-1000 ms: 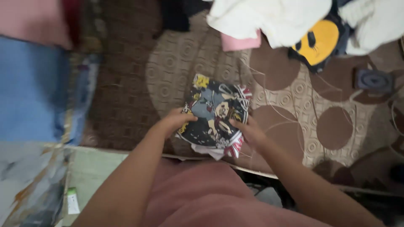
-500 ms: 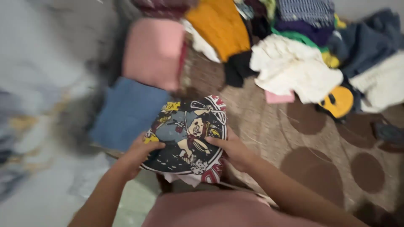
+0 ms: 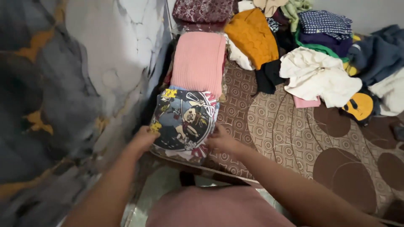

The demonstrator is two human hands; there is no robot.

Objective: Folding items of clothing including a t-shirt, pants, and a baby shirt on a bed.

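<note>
Hands grip folded cartoon-print garment (image 3: pixel 184 120) at both edges: left hand (image 3: pixel 142 140), right hand (image 3: pixel 220 141). Garment lies on bed (image 3: pixel 294 134), touching pink folded cloth (image 3: pixel 199 63); clothes pile (image 3: pixel 320 63) nearby.

A brown bedcover (image 3: pixel 320 138) fills the middle and the 4 o'clock part of the view, printed with large plain dark-brown discs on a paler ground of small ringed squares. Its near edge runs slantwise toward 6 o'clock. From 7 to 11 o'clock spreads a marble-patterned surface (image 3: pixel 63 84), grey and white with ochre veins and fine dark cracks, blurred at the far left. At 6 o'clock, just below the bed edge, a strip of pale green floor (image 3: pixel 162 189) shows. At 1 o'clock a plain grey wall (image 3: pixel 370 10) rises behind the bed. The light is soft and even, without hard shadows.
</note>
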